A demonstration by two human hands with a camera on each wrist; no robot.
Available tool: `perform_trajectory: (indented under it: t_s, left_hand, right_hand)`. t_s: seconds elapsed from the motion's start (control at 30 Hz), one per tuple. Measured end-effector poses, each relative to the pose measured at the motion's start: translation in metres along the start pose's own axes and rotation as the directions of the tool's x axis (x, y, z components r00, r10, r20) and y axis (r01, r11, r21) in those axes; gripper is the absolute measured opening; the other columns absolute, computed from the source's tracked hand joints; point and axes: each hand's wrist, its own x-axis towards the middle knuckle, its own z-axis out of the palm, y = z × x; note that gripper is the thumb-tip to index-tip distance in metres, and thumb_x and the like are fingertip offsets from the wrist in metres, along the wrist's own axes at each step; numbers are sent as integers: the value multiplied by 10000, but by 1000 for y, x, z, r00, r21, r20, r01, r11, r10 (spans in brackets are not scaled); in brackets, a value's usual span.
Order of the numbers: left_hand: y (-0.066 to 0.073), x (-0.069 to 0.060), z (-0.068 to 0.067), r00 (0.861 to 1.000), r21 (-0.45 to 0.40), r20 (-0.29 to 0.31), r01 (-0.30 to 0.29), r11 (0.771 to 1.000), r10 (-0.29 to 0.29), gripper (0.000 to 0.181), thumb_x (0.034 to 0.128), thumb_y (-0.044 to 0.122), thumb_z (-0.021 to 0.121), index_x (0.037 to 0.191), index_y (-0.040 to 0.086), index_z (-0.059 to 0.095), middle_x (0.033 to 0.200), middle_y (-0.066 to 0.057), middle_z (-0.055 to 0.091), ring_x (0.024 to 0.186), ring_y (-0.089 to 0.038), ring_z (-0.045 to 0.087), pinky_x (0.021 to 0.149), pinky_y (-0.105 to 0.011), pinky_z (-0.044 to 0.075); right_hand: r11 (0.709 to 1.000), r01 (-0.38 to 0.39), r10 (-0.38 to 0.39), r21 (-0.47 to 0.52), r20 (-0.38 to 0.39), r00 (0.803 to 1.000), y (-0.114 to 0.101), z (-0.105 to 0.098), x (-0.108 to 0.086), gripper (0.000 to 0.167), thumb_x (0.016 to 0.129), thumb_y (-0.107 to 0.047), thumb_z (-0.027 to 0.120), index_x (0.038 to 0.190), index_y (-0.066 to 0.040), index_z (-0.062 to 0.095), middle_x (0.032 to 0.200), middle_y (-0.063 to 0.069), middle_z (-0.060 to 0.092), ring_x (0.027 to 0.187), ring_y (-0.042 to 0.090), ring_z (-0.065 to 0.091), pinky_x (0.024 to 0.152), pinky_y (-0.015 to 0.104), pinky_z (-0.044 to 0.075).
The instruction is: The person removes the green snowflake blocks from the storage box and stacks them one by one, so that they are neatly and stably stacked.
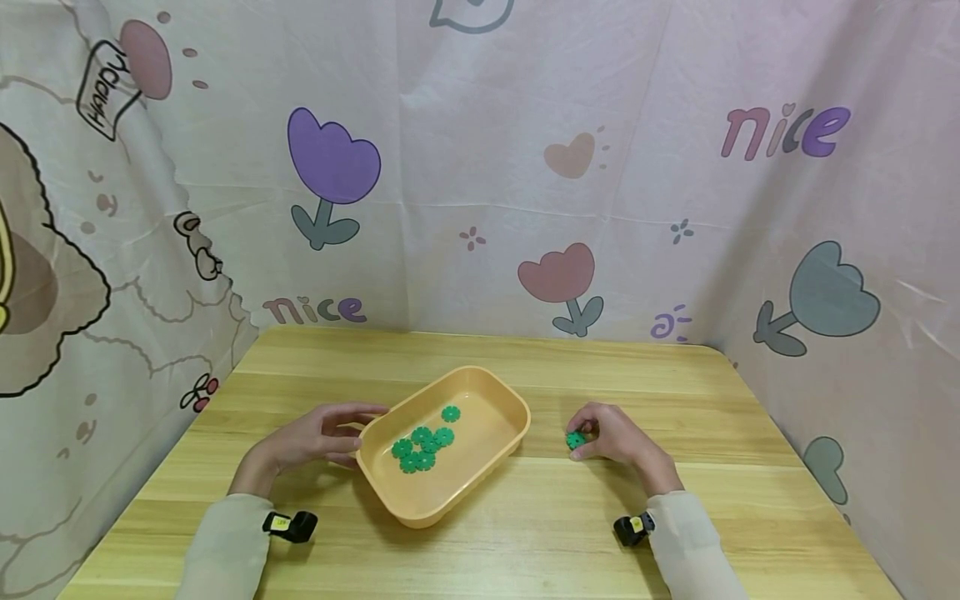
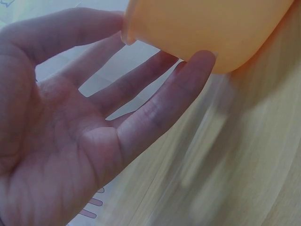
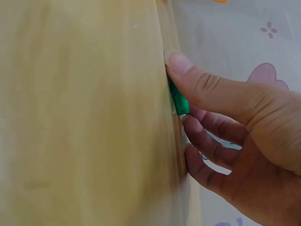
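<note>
A pale orange rectangular plastic basin (image 1: 480,467) sits at an angle on the wooden table, with several green flower-shaped plastic discs (image 1: 422,435) lying inside, mostly toward its left. My left hand (image 1: 322,435) touches the basin's left end from outside. In the left wrist view, the fairly straight digits of the left hand (image 2: 103,108) meet the rim and outer wall of the basin (image 2: 202,28). To the right of the basin, my right hand (image 1: 611,435) pinches a green disc (image 1: 575,440) at the tabletop. The right wrist view shows this green piece (image 3: 179,101) edge-on, under the thumb.
The wooden table (image 1: 525,533) reaches back to a patterned cloth (image 1: 465,150) that hangs behind it and along both sides. A black wrist camera is strapped at each sleeve cuff, left (image 1: 291,526) and right (image 1: 633,528).
</note>
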Motion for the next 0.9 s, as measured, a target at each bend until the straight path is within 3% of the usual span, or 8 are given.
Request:
perform_trajectory:
  t_s: [0.27,0.63,0.9]
  left_hand:
    - [2,0,0,1000,-13,13,7,1000,-6,569,1023,52,565,1559,-15,386,1506,-394,403,1234,-204,653,937,-422,628]
    - [2,0,-1,999,-22,31,-14,1000,14,569,1026,40,553,1559,-34,369,1492,-415,398,1229,-238,663,935,-435,628]
    - [1,0,0,1000,-6,27,-15,1000,15,566,1023,45,560,1555,-29,382,1499,-405,406,1233,-229,660,928,-432,631]
  right_hand:
    - [999,3,-2,32,-17,1000,-8,-4,-1,355,789,-166,894,1096,-61,749,1040,60,733,932,191,634,818,325,582]
    - [984,135,-125,114,-92,988,-55,-11,8,259,847,-115,846,1080,-54,751,1096,178,737,993,342,646,840,400,596]
    - [956,265,-254,123,-96,962,-89,-2,32,254,848,-99,841,1078,-39,753,1007,124,737,923,293,645,807,364,604]
